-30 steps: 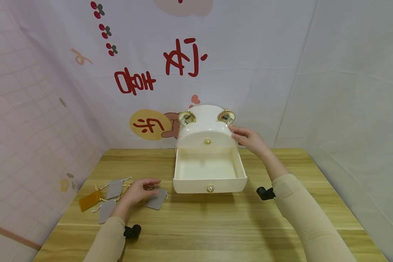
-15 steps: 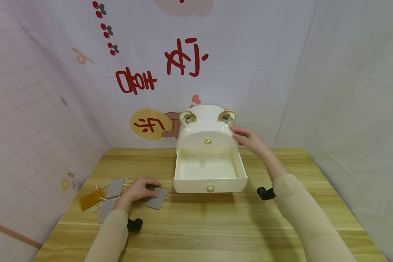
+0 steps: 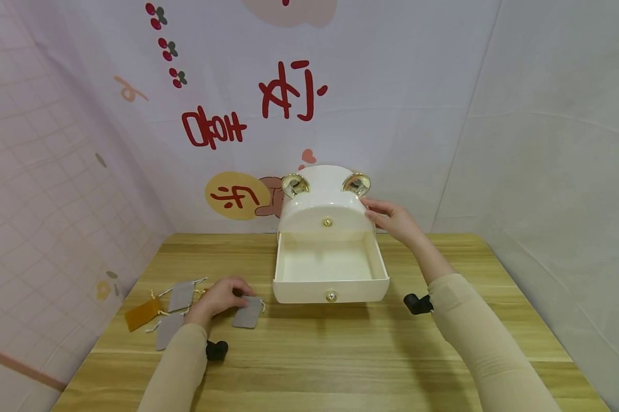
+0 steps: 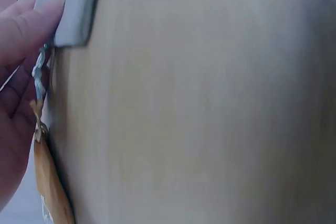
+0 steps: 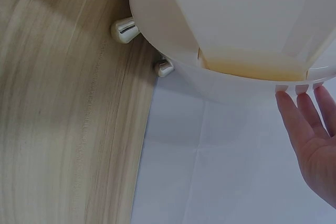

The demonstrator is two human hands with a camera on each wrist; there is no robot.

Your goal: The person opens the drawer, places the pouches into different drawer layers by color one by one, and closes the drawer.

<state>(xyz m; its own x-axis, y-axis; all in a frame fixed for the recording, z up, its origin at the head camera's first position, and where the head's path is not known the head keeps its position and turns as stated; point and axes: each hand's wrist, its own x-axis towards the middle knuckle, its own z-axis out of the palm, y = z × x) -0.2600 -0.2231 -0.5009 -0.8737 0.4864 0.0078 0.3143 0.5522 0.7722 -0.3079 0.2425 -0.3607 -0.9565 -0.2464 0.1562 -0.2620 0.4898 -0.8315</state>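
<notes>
At the left, my left hand point(image 3: 225, 296) pinches the upper left edge of a small grey drawstring pouch point(image 3: 248, 315) on the table. In the left wrist view, the thumb lies over one side of this grey pouch point(image 4: 76, 22), with the other fingers partly hidden behind. A white storage box point(image 3: 316, 197) with two gold-rimmed ears stands at the back, its lower drawer point(image 3: 330, 290) pulled out and bare inside. My right hand point(image 3: 395, 220) rests its fingertips on the box's upper right side. The right wrist view shows the fingers stretched against the white shell point(image 5: 236, 90).
Left of the left hand lie an orange pouch point(image 3: 142, 314) and two more grey pouches, one farther back point(image 3: 181, 296) and one nearer point(image 3: 169, 332). Short metallic feet point(image 5: 125, 30) hold the box above the wooden table point(image 3: 330, 366). Fabric walls point(image 3: 391, 131) surround the table.
My left hand has shifted slightly right and closed its fingers on the grey pouch, which has turned a little. The right hand and the box stay where they were.
</notes>
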